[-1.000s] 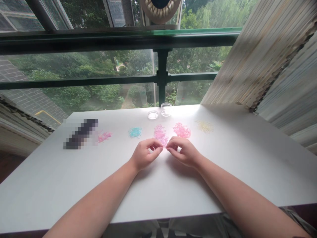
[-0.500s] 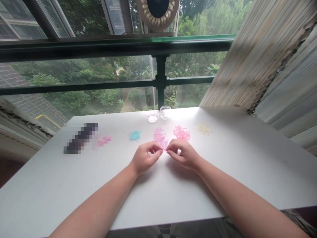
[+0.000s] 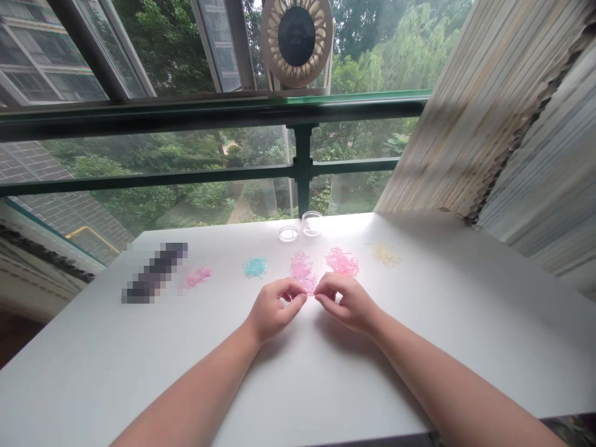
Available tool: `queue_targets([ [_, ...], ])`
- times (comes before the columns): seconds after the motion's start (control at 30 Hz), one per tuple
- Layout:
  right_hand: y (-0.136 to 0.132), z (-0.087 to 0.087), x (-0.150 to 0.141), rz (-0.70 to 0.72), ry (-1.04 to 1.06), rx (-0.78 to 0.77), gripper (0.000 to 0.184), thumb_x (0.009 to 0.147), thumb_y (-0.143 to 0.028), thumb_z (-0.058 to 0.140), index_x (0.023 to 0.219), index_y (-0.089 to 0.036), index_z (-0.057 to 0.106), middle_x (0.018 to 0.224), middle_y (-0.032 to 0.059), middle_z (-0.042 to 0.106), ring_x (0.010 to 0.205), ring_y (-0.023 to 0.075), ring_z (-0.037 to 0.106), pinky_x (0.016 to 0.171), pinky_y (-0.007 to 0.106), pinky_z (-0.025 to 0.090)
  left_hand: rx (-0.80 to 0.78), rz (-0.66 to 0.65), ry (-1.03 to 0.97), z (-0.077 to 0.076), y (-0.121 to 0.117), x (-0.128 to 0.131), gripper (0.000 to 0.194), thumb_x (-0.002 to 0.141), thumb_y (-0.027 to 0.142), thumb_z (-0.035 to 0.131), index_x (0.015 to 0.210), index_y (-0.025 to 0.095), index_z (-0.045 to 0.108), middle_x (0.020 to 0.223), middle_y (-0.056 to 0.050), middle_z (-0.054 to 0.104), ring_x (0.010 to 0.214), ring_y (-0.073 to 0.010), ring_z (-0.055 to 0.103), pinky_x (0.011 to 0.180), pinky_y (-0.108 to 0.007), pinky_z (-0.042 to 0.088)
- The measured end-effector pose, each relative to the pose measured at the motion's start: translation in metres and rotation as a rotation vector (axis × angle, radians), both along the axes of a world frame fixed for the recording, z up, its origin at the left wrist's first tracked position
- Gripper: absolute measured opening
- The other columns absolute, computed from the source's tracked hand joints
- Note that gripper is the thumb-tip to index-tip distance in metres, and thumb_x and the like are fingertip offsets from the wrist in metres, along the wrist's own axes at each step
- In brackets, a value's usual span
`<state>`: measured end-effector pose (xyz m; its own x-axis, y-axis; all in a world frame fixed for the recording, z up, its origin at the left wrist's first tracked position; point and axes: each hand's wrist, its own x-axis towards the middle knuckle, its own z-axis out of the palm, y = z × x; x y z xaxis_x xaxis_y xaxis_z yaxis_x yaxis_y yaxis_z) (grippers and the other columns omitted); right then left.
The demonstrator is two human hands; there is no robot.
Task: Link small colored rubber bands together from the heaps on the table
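Observation:
My left hand [image 3: 279, 307] is closed in a pinch, thumb against forefinger, at the near end of a lilac-pink heap of thin small loops [image 3: 302, 267] that look like rubber bands. Facing it, my right hand [image 3: 347, 301] pinches the same way, its fingertips a small gap from the left ones. A trace of pink shows between the fingertips, too small for me to tell whether it is held or lies in the heap. Just beyond my right hand is a brighter pink heap [image 3: 342, 262].
On the white table [image 3: 298, 385] lie a turquoise heap [image 3: 255, 267], a pale yellow heap [image 3: 385, 253] and a small pink heap [image 3: 199, 277] beside a blurred-out dark object [image 3: 156, 273]. Two clear round dishes [image 3: 288, 234] stand at the back, below the window railing [image 3: 209, 118] and a fan [image 3: 298, 43].
The whole scene sits lower in the picture, as the camera has tilted up slightly. Both hands keep their pinch near the lilac-pink heap.

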<state>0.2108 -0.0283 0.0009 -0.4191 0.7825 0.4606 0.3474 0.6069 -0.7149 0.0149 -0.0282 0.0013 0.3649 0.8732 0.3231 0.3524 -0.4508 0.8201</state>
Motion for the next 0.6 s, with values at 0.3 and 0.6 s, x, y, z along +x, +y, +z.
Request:
queue_targets([
  [0.3, 0.0001, 0.0012, -0.0001, -0.005, 0.012, -0.002, 0.009, 0.077, -0.01, 0.054, 0.076, -0.017, 0.059, 0.068, 0.0013, 0.054, 0.059, 0.0102, 0.049, 0.055, 0.023, 0.043, -0.01, -0.002, 0.004, 0.0005, 0.0003, 0.0, 0.011, 0.08, 0.025, 0.057, 0.081, 0.016, 0.063, 0.077, -0.003, 0.067, 0.071, -0.0132, 0.059, 0.067, -0.024, 0.047],
  [0.6, -0.0001, 0.0011, 0.0002, -0.013, 0.01, 0.015, 0.009, 0.076, -0.011, 0.054, 0.075, -0.018, 0.059, 0.067, 0.0011, 0.054, 0.058, 0.0106, 0.049, 0.055, 0.024, 0.043, -0.019, -0.006, 0.008, 0.002, 0.0, 0.0004, 0.012, 0.079, 0.026, 0.056, 0.08, 0.016, 0.064, 0.077, -0.004, 0.067, 0.071, -0.0136, 0.059, 0.068, -0.025, 0.048],
])
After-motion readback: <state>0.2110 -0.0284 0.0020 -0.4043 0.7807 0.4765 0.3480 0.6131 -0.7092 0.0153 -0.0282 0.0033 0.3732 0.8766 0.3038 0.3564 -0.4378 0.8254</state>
